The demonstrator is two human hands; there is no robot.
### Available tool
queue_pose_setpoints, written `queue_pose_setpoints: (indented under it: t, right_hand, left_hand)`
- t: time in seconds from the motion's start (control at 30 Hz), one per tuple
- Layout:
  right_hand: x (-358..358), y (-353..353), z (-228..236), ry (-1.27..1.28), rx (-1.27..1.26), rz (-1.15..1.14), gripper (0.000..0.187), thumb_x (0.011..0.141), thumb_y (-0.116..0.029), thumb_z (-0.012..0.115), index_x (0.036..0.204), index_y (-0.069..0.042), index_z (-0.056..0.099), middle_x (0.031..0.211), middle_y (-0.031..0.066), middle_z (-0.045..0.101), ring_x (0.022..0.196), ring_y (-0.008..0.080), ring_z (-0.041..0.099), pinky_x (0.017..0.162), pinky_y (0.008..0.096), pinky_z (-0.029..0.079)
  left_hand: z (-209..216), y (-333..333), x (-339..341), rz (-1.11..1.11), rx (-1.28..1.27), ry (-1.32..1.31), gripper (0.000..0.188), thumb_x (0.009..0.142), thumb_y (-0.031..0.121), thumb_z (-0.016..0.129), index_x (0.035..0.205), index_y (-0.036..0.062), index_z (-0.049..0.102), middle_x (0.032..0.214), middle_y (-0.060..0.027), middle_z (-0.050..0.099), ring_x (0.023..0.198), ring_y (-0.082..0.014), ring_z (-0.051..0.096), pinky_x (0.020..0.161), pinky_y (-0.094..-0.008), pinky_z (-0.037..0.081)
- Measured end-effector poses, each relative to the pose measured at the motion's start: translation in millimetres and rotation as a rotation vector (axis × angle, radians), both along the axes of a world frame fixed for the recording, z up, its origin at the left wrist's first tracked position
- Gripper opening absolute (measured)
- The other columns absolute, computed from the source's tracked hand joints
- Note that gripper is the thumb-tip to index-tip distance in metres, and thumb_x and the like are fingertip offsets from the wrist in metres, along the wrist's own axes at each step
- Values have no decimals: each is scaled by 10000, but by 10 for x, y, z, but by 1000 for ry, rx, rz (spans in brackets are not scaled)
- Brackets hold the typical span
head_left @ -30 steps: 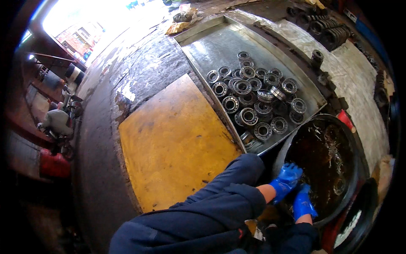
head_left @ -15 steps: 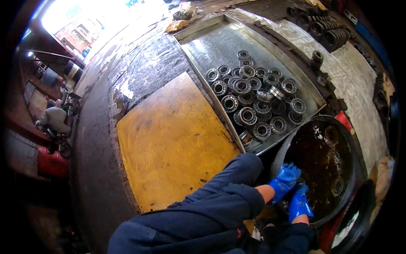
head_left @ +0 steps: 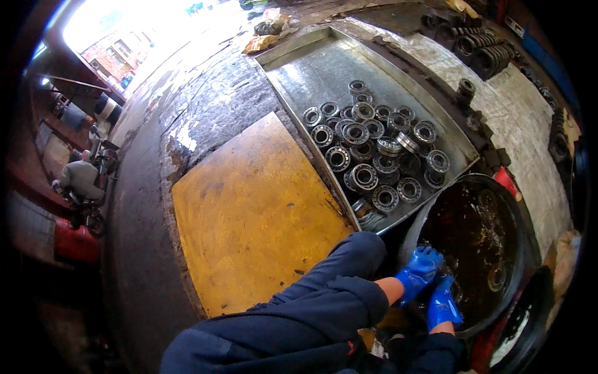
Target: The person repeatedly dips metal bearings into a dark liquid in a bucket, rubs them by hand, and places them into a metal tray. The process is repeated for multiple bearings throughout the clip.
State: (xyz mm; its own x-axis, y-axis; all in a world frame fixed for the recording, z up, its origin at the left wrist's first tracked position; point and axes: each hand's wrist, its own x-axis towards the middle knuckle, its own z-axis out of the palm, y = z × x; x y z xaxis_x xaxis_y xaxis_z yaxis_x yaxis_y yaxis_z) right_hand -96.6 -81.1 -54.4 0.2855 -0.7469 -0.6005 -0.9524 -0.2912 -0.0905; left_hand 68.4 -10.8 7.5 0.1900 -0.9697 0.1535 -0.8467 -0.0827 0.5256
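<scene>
Tub [head_left: 412, 242] of dark liquid [head_left: 467, 249], standing beside a tray [head_left: 311, 68] of bearings [head_left: 356, 133], has gloved left hand [head_left: 420, 271] and right hand [head_left: 443, 304] close together at its near side, grip impossible to tell.

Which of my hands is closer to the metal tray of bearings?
Left. Your left hand is past the near end of the metal tray; your right hand is farther off, beyond the left one.
</scene>
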Motion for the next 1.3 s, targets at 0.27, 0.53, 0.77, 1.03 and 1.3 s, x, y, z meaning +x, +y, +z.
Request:
queue_pose_setpoints:
  t: [0.27,0.53,0.77,1.03,1.3]
  right_hand:
    - [-171,88,-148,-63,9,-96,466,1042,-377,488,1399,-105,612,1419,135,621,1210,305,632,1050,437,494]
    - [-248,-15,-221,-109,-12,-158,456,1054,-353,470,1402,-93,608,1411,141,623,1197,295,629,1040,437,497]
    - [-201,57,-384,-176,13,-173,448,1065,-332,454,1405,-82,605,1403,145,624,1186,287,626,1032,436,500]
    - [-358,-50,-563,-232,14,-248,440,1077,-308,436,1408,-69,601,1395,150,626,1174,277,623,1022,436,503]
    - [-160,-152,-690,-49,-47,40,447,1080,-300,442,1404,-34,598,1372,150,630,1148,266,610,1020,426,496]
  left_hand:
    - [60,-19,25,-13,54,19,143,826,176,641,943,116,697,929,-101,693,935,-338,658,845,-477,515]
    - [167,-19,-42,135,-502,-114,75,800,153,647,856,121,686,831,-120,678,822,-354,669,689,-501,510]
    - [7,56,30,7,-48,-34,195,802,145,630,979,111,702,941,-121,701,941,-353,668,824,-480,521]
    - [139,11,-17,-61,51,25,304,817,143,625,1111,106,691,1057,-128,710,1080,-367,663,931,-507,504]
    - [9,66,-48,69,-159,-46,248,797,176,660,1037,126,699,1048,-124,712,1085,-369,666,929,-505,510]
